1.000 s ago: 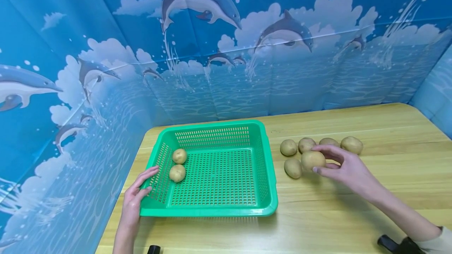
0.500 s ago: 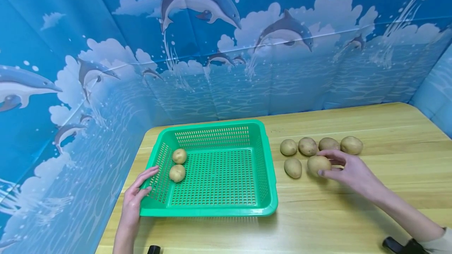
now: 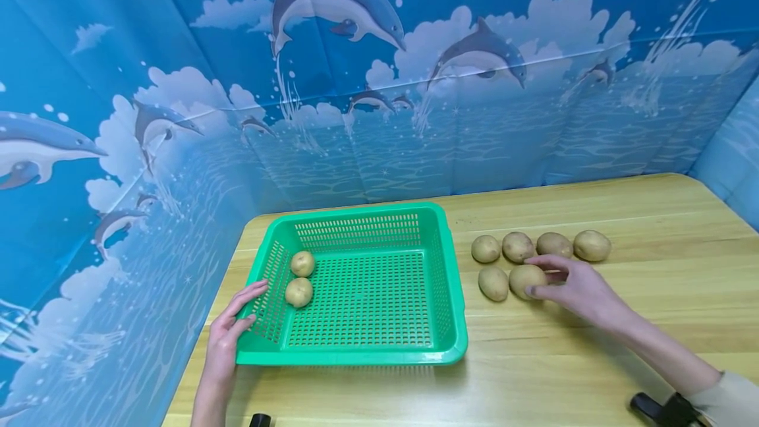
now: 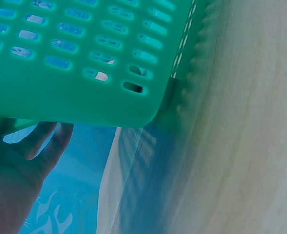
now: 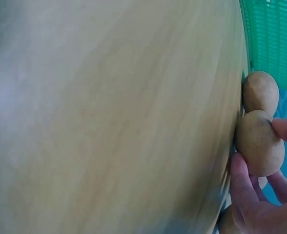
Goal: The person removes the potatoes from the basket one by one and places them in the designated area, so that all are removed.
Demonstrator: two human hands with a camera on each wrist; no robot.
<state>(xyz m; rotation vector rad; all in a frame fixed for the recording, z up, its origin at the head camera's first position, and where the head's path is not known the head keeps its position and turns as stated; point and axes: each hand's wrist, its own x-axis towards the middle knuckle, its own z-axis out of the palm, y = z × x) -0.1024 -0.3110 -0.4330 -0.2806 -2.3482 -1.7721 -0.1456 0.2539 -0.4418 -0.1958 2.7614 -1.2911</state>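
Note:
My right hand [image 3: 575,288] holds a tan potato [image 3: 526,281] between thumb and fingers, low over the table. Beside it lies another potato [image 3: 493,283], close on its left. In the right wrist view the held potato [image 5: 260,144] shows fingertips on both sides of it, overlapping the potato [image 5: 261,92] beyond. A row of several potatoes [image 3: 554,244] stretches behind. My left hand [image 3: 225,331] grips the left rim of a green plastic basket [image 3: 356,356], fingers over the edge. Two potatoes [image 3: 299,292] sit inside against its left side.
The light wooden table [image 3: 534,374] carries everything, with the basket near its left edge. A blue dolphin-print curtain [image 3: 379,137] stands behind and along the left side. A black object [image 3: 259,420] shows at the bottom edge.
My right hand carries the potato from in front of the back row, first rightward and down, then left, close beside the neighbouring front potato. My left hand and the basket stay put.

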